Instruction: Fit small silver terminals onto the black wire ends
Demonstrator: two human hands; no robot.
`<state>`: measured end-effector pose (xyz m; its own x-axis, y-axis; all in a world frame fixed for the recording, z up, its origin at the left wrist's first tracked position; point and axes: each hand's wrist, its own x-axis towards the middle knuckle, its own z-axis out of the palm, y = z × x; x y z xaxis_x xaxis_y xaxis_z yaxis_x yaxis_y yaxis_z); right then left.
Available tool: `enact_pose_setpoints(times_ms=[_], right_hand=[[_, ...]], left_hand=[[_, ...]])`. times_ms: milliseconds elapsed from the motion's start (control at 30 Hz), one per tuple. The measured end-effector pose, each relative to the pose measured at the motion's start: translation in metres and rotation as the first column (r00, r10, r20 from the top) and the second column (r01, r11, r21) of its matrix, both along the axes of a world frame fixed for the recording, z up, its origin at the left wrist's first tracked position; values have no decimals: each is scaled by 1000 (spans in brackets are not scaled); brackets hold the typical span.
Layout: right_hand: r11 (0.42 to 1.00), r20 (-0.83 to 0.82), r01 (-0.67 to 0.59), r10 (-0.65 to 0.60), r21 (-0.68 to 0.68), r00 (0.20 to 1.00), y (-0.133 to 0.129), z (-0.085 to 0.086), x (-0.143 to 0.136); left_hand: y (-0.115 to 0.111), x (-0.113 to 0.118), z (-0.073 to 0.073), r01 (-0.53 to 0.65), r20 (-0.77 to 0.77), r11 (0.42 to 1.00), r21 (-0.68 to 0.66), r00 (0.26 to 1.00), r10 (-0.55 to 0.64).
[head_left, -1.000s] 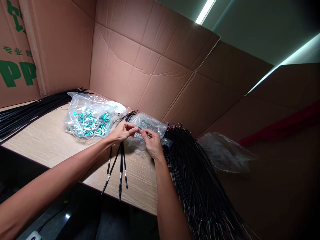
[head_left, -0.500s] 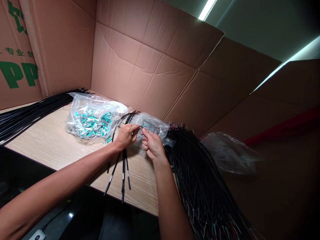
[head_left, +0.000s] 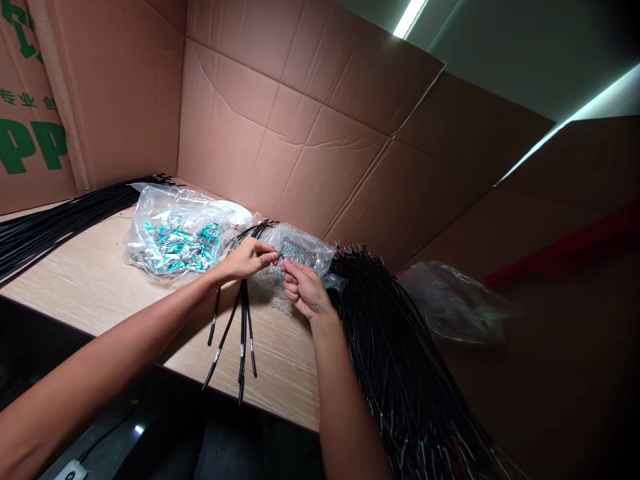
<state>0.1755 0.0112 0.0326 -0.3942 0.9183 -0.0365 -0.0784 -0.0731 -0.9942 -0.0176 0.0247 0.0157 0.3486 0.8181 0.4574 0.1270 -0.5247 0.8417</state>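
Observation:
My left hand (head_left: 255,258) is closed in a pinch, its fingertips meeting close to those of my right hand (head_left: 304,288), which is pinched too. Something thin and small shows between the fingertips, too fine to name. Just behind them lies a clear plastic bag of small metal pieces (head_left: 296,245), with more loose metal bits (head_left: 281,305) below it on the table. Several short black cables (head_left: 243,337) with silvery-white bands run under my left hand and wrist. Left of that hand sits a clear bag of teal and silver pieces (head_left: 183,247).
A thick bundle of black cables (head_left: 400,353) with bare coloured wire ends hangs on the right. More black cables (head_left: 65,217) lie at the far left. Cardboard walls (head_left: 280,133) enclose the wooden table (head_left: 120,293). An empty-looking plastic bag (head_left: 455,303) is at right.
My left hand has turned a little, its fingers now stretched more to the right. Both hands stay pinched close together. The whole view has shifted slightly.

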Motion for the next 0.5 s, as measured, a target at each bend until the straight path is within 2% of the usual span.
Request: enact_pose_setpoints(times_ms=[100, 167, 267, 333, 400, 500], right_hand=[[992, -19, -122, 122, -8, 992, 1, -3, 4], [988, -16, -153, 153, 12, 988, 3, -5, 5], [987, -28, -158, 158, 16, 987, 4, -8, 4], [995, -73, -96, 99, 40, 992, 5, -8, 2], [995, -129, 20, -8, 94, 992, 7, -8, 0], [961, -134, 183, -157, 208, 978, 9, -10, -5]], left_hand=[[2, -11, 5, 216, 127, 959, -181, 973, -195], [2, -14, 6, 281, 173, 930, -235, 954, -244], [2, -16, 4, 318, 231, 914, -251, 937, -263], [2, -14, 3, 309, 276, 923, -229, 930, -243], [2, -11, 0, 286, 297, 933, -220, 930, -215], [1, -5, -3, 241, 252, 941, -238, 951, -180]])
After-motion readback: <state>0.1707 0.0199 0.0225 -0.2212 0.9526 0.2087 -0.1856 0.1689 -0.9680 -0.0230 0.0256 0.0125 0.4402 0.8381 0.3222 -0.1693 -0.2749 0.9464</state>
